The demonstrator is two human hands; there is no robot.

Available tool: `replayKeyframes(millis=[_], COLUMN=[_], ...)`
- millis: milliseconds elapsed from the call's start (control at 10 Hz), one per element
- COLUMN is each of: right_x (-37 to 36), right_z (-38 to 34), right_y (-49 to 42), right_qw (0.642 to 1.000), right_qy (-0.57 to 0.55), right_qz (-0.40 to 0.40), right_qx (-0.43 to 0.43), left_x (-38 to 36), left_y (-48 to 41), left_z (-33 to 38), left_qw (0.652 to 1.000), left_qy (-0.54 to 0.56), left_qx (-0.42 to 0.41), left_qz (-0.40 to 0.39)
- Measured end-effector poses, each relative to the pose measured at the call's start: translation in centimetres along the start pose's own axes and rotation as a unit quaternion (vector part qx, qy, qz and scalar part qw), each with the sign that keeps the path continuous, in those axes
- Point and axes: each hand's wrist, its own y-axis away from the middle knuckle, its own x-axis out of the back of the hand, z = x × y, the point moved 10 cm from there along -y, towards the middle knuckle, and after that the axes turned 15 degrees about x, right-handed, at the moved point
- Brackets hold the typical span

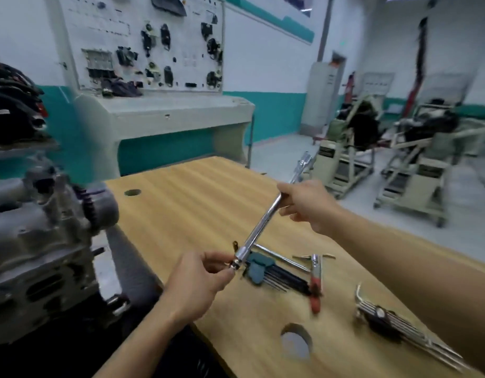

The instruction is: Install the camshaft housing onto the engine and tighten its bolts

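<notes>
Rigidity and slickness seem likely of the long chrome socket wrench (263,219) (hefty too), right hand (306,205) wrapped round its shaft, left hand (197,279) pinching the tip.

The wooden table (197,203) bears, beyond its near round hole (295,346), a teal hex key set (265,271) and red-handled pliers (316,279); right of the hole, another key set (394,323).

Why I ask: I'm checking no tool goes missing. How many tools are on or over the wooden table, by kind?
Hex key sets: 2 (black keys in a teal holder, silver keys in a black holder)
Long chrome socket wrench, held by left hand and right hand: 1
Thin chrome rod lying on the table: 1
Red-handled plier-like tool: 1
Total: 5
</notes>
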Motion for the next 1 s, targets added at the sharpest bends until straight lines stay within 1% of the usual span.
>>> replayKeyframes(millis=[100, 200, 300, 400, 500, 600, 700, 800, 900, 1000], right_x=[3.3, 3.0, 0.3, -3.8, -8.4, -11.7, -13.0, -13.1, -12.7, -9.3], right_z=[4.3, 7.1, 7.7, 7.3, 7.3, 9.3, 11.9, 12.0, 11.0, 9.6], right_y=[0.3, 0.3, -1.2, -4.1, -6.9, -8.1, -8.7, -9.3, -9.5, -8.2], right_qw=[0.998, 0.996, 0.997, 0.997, 0.991, 0.977, 0.947, 0.912, 0.881, 0.926], right_qy=[0.034, 0.052, 0.031, 0.019, 0.072, 0.124, 0.236, 0.343, 0.414, 0.354], right_qz=[0.022, 0.011, 0.001, -0.026, -0.087, -0.148, -0.195, -0.221, -0.228, -0.129], right_qx=[-0.043, -0.070, -0.068, -0.070, -0.073, -0.092, -0.095, -0.047, 0.008, 0.016], left_x=[-4.1, -4.0, -0.8, 3.2, 5.1, 4.2, 3.4, 2.2, 2.1, 2.5], left_y=[-0.3, -0.7, -1.4, -2.6, -4.4, -5.5, -5.0, -5.3, -5.6, -5.1], left_z=[-0.4, -0.7, -1.0, -1.0, -1.7, -3.5, -3.9, -3.9, -3.9, -4.4], left_qw=[1.000, 0.999, 0.997, 0.988, 0.979, 0.971, 0.957, 0.946, 0.953, 0.974], left_qy=[-0.019, -0.035, -0.035, -0.032, -0.073, -0.114, -0.141, -0.192, -0.190, -0.134], left_qx=[-0.008, -0.019, -0.013, -0.013, 0.003, 0.015, -0.034, -0.087, -0.080, -0.040], left_qz=[-0.006, 0.018, 0.074, 0.152, 0.192, 0.211, 0.251, 0.247, 0.223, 0.178])
